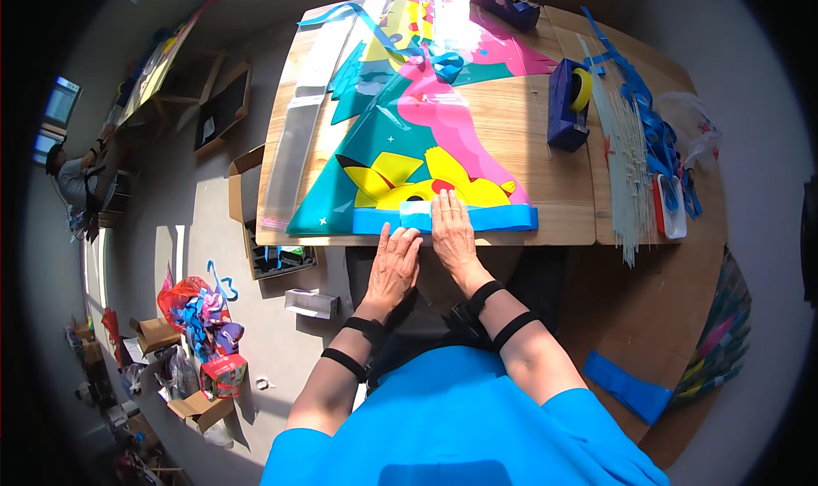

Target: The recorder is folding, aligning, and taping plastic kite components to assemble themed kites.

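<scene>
On the wooden table lies a thin, glossy printed sheet (366, 158) in teal, pink and yellow, shaped somewhat like a kite, with a yellow cartoon figure near its front edge. A blue band (503, 218) runs along that edge, with a paler, shiny patch (415, 214) at its middle. My right hand (454, 237) rests on the band, fingers straight and flat beside the patch. Just left of it, at the table's front edge, my left hand (394, 267) touches the band's lower edge with outstretched fingertips. Neither hand visibly grips anything; the left thumb is partly hidden.
Two tape dispensers (569, 107) (509, 2) with yellow rolls stand at the right and far side. Thin white rods (626, 175), blue ribbons (660, 141) and a red-and-white box (671, 207) lie farther right. A clear strip (298, 145) lies left. Open cartons (204, 409) stand on the floor.
</scene>
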Tool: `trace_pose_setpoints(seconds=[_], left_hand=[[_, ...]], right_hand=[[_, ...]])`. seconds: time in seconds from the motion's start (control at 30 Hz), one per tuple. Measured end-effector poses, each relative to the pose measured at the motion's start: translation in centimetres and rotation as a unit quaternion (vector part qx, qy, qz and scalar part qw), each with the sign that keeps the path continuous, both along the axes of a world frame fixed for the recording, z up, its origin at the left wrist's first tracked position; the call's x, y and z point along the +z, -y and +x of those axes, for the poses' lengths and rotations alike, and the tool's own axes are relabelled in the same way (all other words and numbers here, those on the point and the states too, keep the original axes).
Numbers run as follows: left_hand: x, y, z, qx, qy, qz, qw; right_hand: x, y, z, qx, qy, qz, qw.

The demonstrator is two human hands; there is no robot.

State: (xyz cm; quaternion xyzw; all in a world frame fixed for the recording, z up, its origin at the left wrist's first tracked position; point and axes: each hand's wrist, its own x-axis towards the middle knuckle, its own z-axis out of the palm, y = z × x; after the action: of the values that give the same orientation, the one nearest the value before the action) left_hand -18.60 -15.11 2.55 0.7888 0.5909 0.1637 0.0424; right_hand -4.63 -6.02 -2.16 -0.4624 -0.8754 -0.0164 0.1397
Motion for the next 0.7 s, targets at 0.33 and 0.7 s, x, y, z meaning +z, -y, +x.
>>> trace_pose_setpoints(seconds=[0.33,0.7], left_hand=[[2.4,-6.6,-0.7,0.047,0.033,-0.155,0.986],[2.0,-9.3,-2.6,0.021,-0.012,-0.18,0.983]], right_hand=[[0.6,-0.2,0.1,-0.008,-0.012,-0.017,1.0],[3.5,-2.4,1.3,0.037,-0.115,-0.121,0.985]])
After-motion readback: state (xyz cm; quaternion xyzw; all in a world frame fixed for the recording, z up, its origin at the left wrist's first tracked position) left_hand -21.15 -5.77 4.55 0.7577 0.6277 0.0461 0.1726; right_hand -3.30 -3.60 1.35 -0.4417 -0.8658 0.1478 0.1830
